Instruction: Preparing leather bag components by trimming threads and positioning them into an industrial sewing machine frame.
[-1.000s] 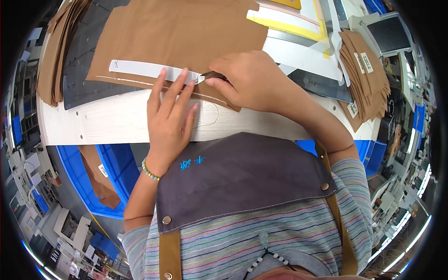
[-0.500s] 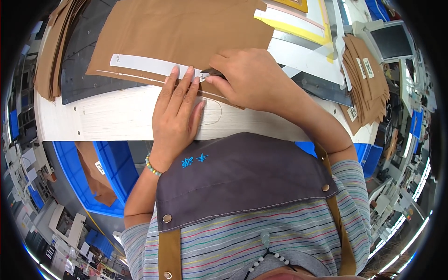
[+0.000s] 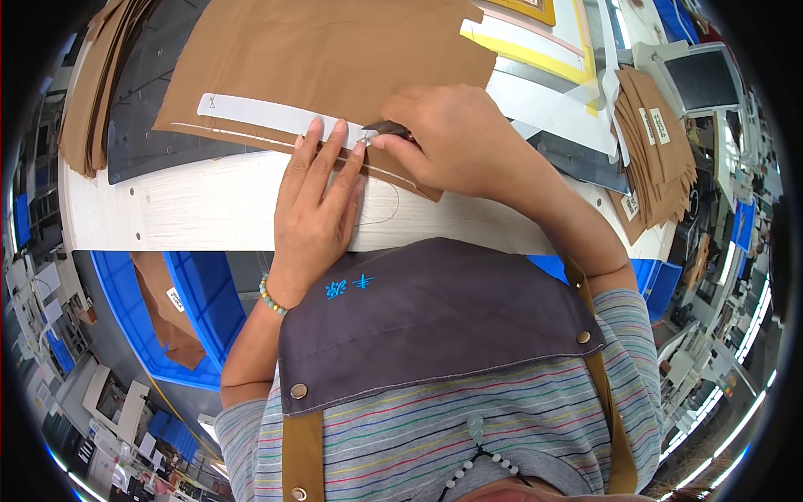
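Note:
A brown cloth panel (image 3: 318,50) lies over the edge of a dark board. Along its near edge sits a white strip (image 3: 251,109) with a small mark at its left end. A thin white line runs beside the strip on the cloth. My left hand (image 3: 311,222) lies with fingers stretched out, fingertips pressing on the strip and cloth. At the strip's right part, my right hand (image 3: 452,138) pinches a dark slim tool (image 3: 387,128), its tip close to my left index fingertip. The tool's kind is mostly hidden by my fingers.
Stacked brown cloth pieces stand at the left (image 3: 88,100), and a labelled brown stack (image 3: 657,142) lies at the right. White and yellow-edged sheets (image 3: 544,58) spread behind my right hand. Below the white tabletop (image 3: 209,201), a blue bin (image 3: 201,293) holds brown cloth.
My right hand and the dark tool have shifted slightly, and more of the tool shows. My left hand stays on the strip, its index finger a little higher and to the right.

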{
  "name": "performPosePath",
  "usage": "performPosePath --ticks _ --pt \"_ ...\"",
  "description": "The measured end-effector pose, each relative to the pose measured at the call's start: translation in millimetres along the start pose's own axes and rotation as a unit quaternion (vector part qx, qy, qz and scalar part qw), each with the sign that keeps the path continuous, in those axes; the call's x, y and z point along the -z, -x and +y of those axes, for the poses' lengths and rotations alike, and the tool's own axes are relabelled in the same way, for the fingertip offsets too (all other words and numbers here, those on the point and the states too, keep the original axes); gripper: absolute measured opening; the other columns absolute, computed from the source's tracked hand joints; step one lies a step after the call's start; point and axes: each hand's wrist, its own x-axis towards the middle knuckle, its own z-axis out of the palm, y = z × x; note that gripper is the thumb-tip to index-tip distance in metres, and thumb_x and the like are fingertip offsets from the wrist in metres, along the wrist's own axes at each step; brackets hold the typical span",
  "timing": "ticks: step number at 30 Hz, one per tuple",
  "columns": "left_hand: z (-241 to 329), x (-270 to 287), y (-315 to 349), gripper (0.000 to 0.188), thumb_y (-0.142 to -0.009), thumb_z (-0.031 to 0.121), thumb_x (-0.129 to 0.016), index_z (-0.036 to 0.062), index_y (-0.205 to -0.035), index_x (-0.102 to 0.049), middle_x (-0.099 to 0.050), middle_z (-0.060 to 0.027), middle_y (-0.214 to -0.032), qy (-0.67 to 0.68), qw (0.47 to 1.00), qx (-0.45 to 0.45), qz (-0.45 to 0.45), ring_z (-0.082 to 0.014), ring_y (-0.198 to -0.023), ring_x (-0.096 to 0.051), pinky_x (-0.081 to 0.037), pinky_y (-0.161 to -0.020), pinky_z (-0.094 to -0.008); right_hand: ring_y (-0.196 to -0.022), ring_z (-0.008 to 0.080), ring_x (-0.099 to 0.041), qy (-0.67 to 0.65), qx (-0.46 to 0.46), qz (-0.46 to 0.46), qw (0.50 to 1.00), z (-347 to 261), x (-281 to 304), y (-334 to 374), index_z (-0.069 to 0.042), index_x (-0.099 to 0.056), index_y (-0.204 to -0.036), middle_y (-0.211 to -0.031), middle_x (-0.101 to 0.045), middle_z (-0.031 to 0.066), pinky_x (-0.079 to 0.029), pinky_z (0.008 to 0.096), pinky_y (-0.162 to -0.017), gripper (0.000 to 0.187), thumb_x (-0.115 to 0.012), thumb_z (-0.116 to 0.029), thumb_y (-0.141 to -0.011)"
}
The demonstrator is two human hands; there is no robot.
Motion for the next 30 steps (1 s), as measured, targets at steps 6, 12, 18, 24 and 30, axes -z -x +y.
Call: performPosePath --ticks 6,12,18,24,30 --pt "-0.1 -2.8 0.1 0.037 -0.089 0.002 -0.076 0.0037 -0.126 -0.073 -0.064 -0.017 -0.145 -0.011 1.0 -0.008 0.022 -0.0398 -0.141 -0.054 -0.047 -0.116 -0.0505 -0.082 0.0354 -0.073 -0.001 0.031 0.041 0.999 1.0 -8.1 0.3 -0.004 -0.074 -0.099 -0.089 -0.075 0.0141 -0.057 0.0449 -0.071 0.025 -0.067 -0.027 -0.092" --pt "-0.7 -2.9 1.1 0.037 -0.089 0.001 -0.076 0.0045 -0.126 -0.074 -0.063 -0.0168 -0.146 -0.018 1.0 -0.011 0.021 -0.0391 -0.142 -0.053 -0.046 -0.116 -0.05 -0.081 0.0353 -0.073 -0.006 0.028 0.011 1.0 1.2 -3.9 -0.8 -0.004 -0.073 -0.1 -0.088 -0.074 0.0145 -0.057 0.0445 -0.069 0.025 -0.067 -0.026 -0.092" --pt "-0.3 -3.4 1.3 0.037 -0.089 0.001 -0.075 0.0052 -0.126 -0.074 -0.063 -0.0165 -0.146 -0.021 0.999 -0.01 0.023 -0.0386 -0.143 -0.053 -0.046 -0.117 -0.0496 -0.083 0.0351 -0.071 0.009 0.006 -0.002 1.0 -2.2 -4.4 -0.4 -0.005 -0.074 -0.101 -0.089 -0.073 0.0123 -0.055 0.0446 -0.071 0.024 -0.069 -0.027 -0.094" --pt "-0.4 -2.0 1.1 0.037 -0.089 0.002 -0.076 0.0034 -0.125 -0.073 -0.064 -0.0176 -0.144 -0.017 1.0 -0.008 0.018 -0.0393 -0.143 -0.053 -0.046 -0.116 -0.051 -0.085 0.035 -0.071 0.025 0.01 -0.007 1.0 -1.1 -2.5 -0.1 -0.004 -0.074 -0.1 -0.09 -0.073 0.0122 -0.055 0.0448 -0.072 0.023 -0.069 -0.026 -0.094" --pt "-1.8 -1.3 1.3 0.04 -0.089 0.004 -0.077 -0.0002 -0.128 -0.07 -0.065 -0.0179 -0.143 -0.014 1.0 -0.01 0.009 -0.0396 -0.143 -0.053 -0.046 -0.116 -0.0517 -0.083 0.0355 -0.074 0.013 0.001 -0.016 1.0 0.5 -2.0 -1.6 -0.004 -0.075 -0.1 -0.09 -0.075 0.0149 -0.058 0.0452 -0.072 0.027 -0.065 -0.029 -0.095"
